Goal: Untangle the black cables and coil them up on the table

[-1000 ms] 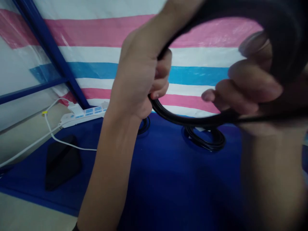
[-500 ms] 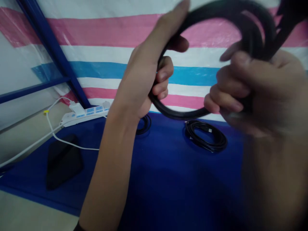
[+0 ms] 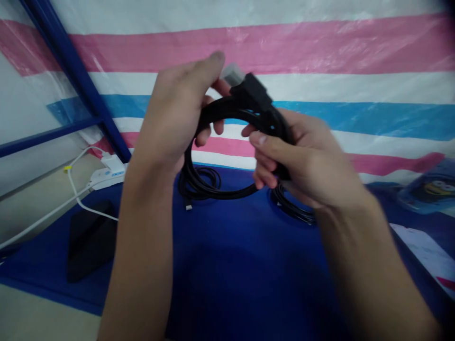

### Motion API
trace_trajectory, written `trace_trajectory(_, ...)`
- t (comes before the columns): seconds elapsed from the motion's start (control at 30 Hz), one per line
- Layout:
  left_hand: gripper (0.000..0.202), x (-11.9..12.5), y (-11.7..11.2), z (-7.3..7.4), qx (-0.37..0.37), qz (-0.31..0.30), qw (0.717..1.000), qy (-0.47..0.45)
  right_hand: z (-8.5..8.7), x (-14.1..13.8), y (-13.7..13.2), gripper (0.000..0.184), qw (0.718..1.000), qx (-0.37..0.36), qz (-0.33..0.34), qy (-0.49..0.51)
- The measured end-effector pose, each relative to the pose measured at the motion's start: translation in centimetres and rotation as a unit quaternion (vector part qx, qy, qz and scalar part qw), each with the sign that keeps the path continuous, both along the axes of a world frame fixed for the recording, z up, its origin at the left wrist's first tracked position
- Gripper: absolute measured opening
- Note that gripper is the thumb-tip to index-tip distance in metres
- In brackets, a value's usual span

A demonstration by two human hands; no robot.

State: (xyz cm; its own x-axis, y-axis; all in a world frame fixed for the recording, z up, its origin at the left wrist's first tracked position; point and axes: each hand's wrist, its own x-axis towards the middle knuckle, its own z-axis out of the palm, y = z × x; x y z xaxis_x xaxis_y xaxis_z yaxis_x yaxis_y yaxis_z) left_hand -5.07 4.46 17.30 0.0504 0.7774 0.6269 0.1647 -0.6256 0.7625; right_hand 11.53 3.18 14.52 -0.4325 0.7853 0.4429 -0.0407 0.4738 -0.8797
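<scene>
A coiled black cable (image 3: 227, 193) is held up between my two hands above the blue surface. Its end carries a black connector (image 3: 253, 91) with a blurred, pale metal-looking tip, pointing up and left near my left fingers. My left hand (image 3: 181, 104) is curled round the left side of the loop, its thumb raised along the top. Closed on the right side of the coil, my right hand (image 3: 302, 151) presses its thumb over the strands. Behind, a second black cable coil (image 3: 209, 176) with a small plug lies at the left, and a third coil (image 3: 293, 208) is partly hidden behind my right hand.
A white power strip (image 3: 106, 177) with white cords stands at the back left. In front of it lies a dark flat object (image 3: 90, 244). On the right are a printed sheet (image 3: 423, 246) and a clear blue-edged pack (image 3: 430, 189). A blue metal post (image 3: 76, 76) rises at left.
Both hands and the held coil have come lower and left. The connector end now shows at the top of the coil. The printed sheet and pack have come into view at right.
</scene>
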Motion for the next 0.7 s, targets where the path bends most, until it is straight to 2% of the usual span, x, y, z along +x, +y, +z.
trace_trajectory(0.07,0.031,-1.1,0.3,-1.2,-0.068,0.032,0.996,0.050,-1.0,-1.1,0.8,0.019,0.994,-0.093,0.017,0.061)
trace_trajectory(0.13,0.034,-2.3,0.9,-3.5,-0.115,0.084,0.987,0.069,-2.5,-2.2,2.0,0.020,0.975,-0.197,-0.001,0.105)
trace_trajectory(0.23,0.031,-3.9,2.4,-8.5,-0.176,0.159,0.965,0.115,-5.6,-4.0,4.1,0.025,0.957,-0.276,-0.034,0.085)
trace_trajectory(0.3,0.033,-4.8,3.6,-11.8,-0.212,0.210,0.940,0.165,-7.9,-5.2,5.6,0.038,0.947,-0.313,-0.054,0.043)
trace_trajectory(0.37,0.038,-5.4,4.6,-14.5,-0.231,0.253,0.914,0.215,-10.1,-6.2,7.2,0.042,0.938,-0.336,-0.079,0.001)
trace_trajectory(0.43,0.041,-5.9,5.5,-16.3,-0.240,0.282,0.893,0.255,-11.8,-6.9,8.7,0.044,0.934,-0.337,-0.111,-0.042)
trace_trajectory(0.5,0.043,-6.3,6.0,-17.3,-0.248,0.301,0.877,0.279,-13.0,-7.3,9.9,0.045,0.933,-0.318,-0.144,-0.087)
trace_trajectory(0.6,0.044,-7.0,6.5,-18.1,-0.268,0.304,0.866,0.293,-14.3,-7.7,10.9,0.044,0.933,-0.256,-0.198,-0.156)
trace_trajectory(0.7,0.044,-7.5,6.7,-18.5,-0.272,0.291,0.869,0.294,-15.3,-8.1,11.0,0.043,0.930,-0.172,-0.249,-0.209)
